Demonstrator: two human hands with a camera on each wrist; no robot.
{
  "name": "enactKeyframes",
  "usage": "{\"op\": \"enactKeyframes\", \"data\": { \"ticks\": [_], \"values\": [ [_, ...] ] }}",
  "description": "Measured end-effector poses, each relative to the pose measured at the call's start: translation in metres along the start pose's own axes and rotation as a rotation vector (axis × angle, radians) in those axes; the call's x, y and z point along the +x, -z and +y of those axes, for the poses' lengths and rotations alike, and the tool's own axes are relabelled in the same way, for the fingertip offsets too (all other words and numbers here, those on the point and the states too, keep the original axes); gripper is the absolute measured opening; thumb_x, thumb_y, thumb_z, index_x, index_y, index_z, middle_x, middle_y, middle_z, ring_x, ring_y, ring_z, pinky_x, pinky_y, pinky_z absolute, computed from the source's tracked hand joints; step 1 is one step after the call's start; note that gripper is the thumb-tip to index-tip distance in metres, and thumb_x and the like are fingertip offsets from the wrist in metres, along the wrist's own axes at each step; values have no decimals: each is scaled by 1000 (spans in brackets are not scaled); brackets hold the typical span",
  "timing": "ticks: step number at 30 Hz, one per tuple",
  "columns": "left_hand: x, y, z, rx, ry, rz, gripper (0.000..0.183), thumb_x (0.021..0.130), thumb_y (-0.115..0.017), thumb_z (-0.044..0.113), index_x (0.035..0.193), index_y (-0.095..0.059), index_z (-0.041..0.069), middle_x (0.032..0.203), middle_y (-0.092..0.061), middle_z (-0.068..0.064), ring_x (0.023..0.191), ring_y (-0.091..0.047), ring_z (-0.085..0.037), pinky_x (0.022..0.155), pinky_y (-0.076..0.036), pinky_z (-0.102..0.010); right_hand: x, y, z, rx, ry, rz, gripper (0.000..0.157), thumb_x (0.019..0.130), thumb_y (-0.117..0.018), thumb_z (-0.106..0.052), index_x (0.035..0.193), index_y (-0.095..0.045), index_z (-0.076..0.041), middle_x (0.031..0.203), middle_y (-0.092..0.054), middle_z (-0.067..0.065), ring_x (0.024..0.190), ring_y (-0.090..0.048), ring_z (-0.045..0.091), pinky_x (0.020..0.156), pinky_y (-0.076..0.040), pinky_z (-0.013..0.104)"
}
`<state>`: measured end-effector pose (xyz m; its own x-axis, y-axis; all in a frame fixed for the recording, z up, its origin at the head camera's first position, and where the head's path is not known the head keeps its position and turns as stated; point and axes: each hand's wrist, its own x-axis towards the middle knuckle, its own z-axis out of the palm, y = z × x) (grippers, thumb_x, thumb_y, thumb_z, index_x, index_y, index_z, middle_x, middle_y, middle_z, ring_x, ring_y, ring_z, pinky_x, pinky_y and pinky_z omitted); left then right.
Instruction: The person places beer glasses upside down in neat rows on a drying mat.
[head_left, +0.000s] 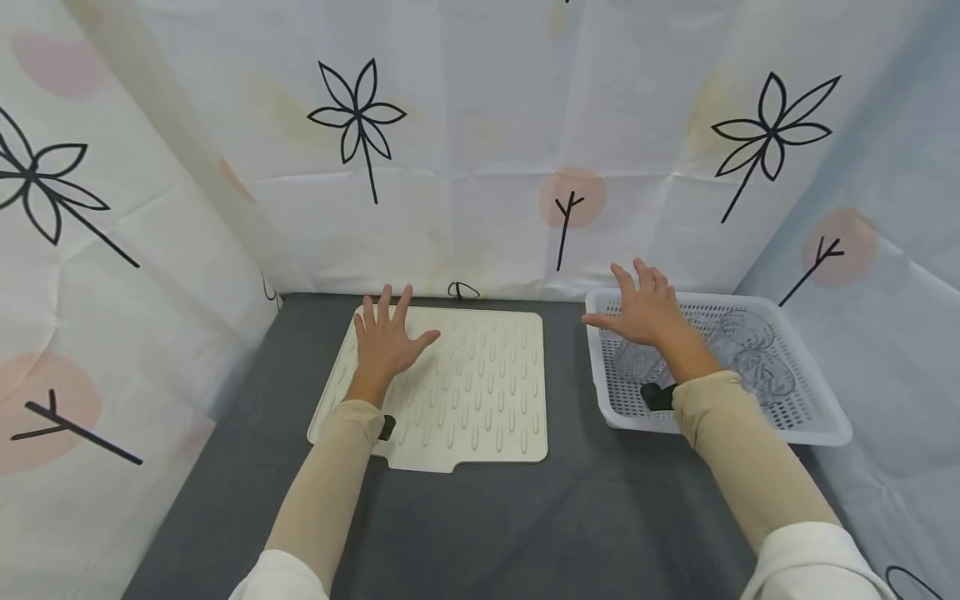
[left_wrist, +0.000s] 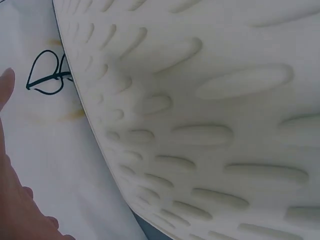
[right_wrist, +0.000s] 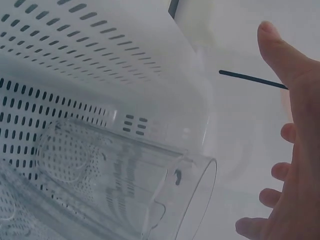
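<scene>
My left hand (head_left: 386, 343) is spread above the left part of a cream ridged drying mat (head_left: 480, 392), with nothing in its fingers. In the left wrist view the mat's raised oval ridges (left_wrist: 202, 135) fill most of the picture, the hand at the left edge. My right hand (head_left: 647, 315), fingers apart and holding nothing, hovers over the left side of a white perforated plastic basket (head_left: 813, 375). Several clear drinking glasses (head_left: 763, 372) lie in it. One clear glass (right_wrist: 125, 175) lies on its side below the right hand, partly hidden by the forearm in the head view.
A dark grey cloth (head_left: 555, 525) covers the table under the mat and basket. Behind and on both sides hang white curtains (head_left: 480, 125) with black leaf drawings and pale coloured spots. The basket stands close to the right curtain.
</scene>
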<state>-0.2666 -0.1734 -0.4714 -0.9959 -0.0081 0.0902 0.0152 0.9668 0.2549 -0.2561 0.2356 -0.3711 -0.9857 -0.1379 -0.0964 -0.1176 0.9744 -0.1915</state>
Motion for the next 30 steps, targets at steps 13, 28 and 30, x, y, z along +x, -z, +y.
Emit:
{"op": "enactKeyframes", "data": {
  "ticks": [13,28,30],
  "values": [
    [-10,-15,-40,-50,85,-34,98,81,-51,74,153,4,39,163,3,-10,147,5,-47,114,-1,-69,-12,7,15,18,-8,-81,111,79,-60,-69,155,-2,-13,157,3,28,141,-4,54,108,-19,73],
    [-25,-15,-68,-93,145,-106,101,81,-54,72,155,1,29,161,-2,-18,144,-2,-53,110,-6,-74,-21,8,33,74,-11,-136,127,66,-69,-73,155,-1,-13,156,8,28,137,-5,59,96,-30,76],
    [-27,-16,-72,-95,150,-114,101,81,-53,73,155,1,30,161,-4,-18,144,-4,-53,110,-7,-74,-21,8,35,88,-7,-135,128,66,-72,-71,155,-1,-13,156,8,28,137,-6,59,97,-28,77]
  ]
}}
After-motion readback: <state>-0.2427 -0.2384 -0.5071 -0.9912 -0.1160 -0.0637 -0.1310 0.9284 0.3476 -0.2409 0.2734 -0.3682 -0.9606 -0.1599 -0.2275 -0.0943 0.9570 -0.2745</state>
